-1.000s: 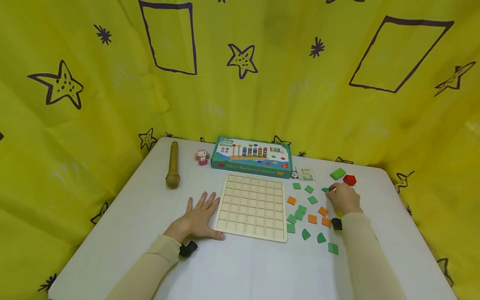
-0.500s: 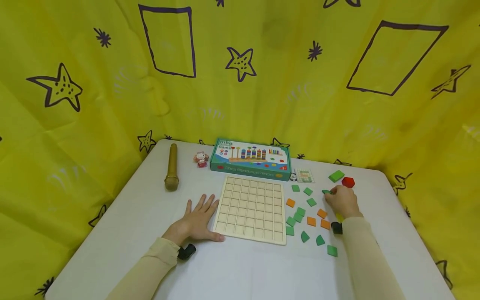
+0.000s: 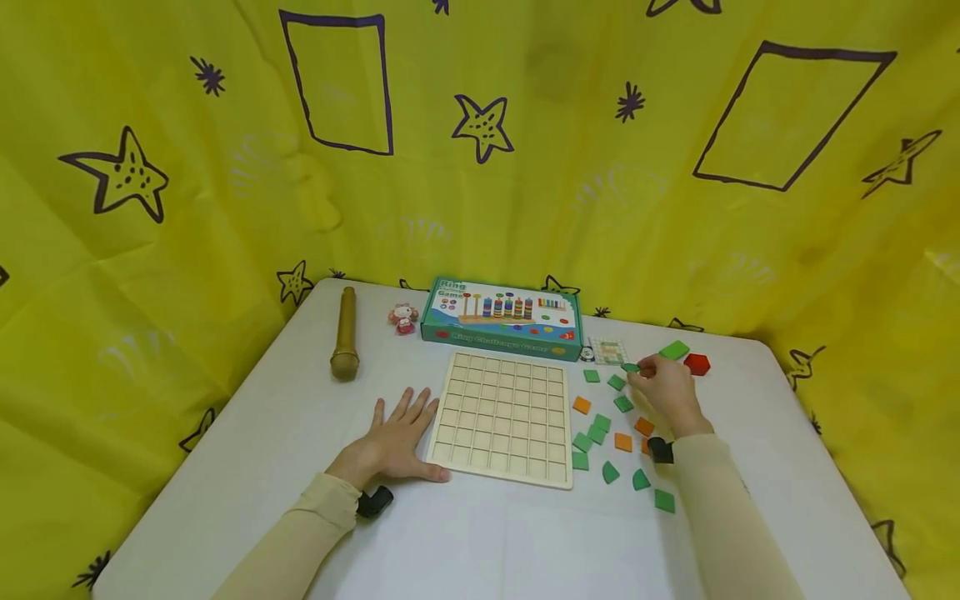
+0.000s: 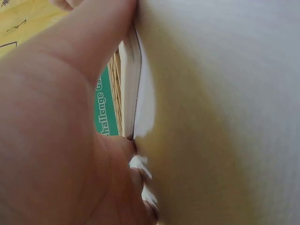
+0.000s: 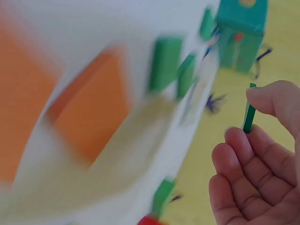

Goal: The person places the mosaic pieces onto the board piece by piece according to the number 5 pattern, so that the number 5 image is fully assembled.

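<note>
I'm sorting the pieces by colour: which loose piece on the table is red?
The red hexagon near the table's far right corner, beside the tilted green block. Every other loose piece is green or orange, including the green piece the right hand pinches.

Bright, even light falls across the desk (image 3: 480,533) in the wide head view, with only faint shadows and straight lines bowing toward the frame edges. The left wrist view is soft and washed out at close range; motion blur smears the right wrist view's orange tiles (image 5: 89,112).
</note>
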`<state>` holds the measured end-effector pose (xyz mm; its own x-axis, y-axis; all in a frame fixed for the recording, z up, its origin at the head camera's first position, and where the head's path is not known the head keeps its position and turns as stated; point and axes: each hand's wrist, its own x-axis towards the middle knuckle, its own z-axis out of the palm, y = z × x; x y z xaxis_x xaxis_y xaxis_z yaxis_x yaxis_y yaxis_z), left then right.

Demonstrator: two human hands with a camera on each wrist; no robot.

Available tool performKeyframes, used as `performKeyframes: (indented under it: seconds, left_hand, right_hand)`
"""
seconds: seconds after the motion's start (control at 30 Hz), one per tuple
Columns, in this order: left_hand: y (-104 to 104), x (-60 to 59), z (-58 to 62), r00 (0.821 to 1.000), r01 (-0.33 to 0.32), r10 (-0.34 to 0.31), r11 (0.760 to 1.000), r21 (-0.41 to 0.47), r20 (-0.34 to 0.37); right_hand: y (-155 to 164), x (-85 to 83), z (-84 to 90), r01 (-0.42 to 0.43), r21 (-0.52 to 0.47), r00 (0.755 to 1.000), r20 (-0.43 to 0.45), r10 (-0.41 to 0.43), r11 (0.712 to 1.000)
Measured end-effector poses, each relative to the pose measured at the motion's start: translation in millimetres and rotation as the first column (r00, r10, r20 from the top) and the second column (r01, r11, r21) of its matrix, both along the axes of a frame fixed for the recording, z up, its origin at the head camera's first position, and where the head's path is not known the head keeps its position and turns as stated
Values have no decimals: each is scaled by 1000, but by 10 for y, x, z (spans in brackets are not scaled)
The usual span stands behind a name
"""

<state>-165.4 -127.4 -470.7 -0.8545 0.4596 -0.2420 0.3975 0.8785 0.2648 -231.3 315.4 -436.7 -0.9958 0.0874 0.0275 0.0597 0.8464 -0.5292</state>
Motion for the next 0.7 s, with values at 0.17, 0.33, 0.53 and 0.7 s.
performKeyframes:
  seconds: [0.17,0.33,0.53,0.7]
  left_hand:
    - [14,1,-9,1000,-1,1,1000,16,1]
    - [12,8,-36,1000,-9,9,1000,21,5]
    - [8,11,-29,1000,-11,11,999,48,-4]
    - [1,17,-42,1000,-15,16,999,48,-14]
  right_hand:
    - [-347,-17,86,-72,-41,997,-5,72,997]
    - [-753,-50,73,-213,-51,974,-86,208,976]
    - [-1173,-90,49,-343,-30,935,-109,338,939]
    - [-1449,-142,20,-381,-22,924,-50,380,924]
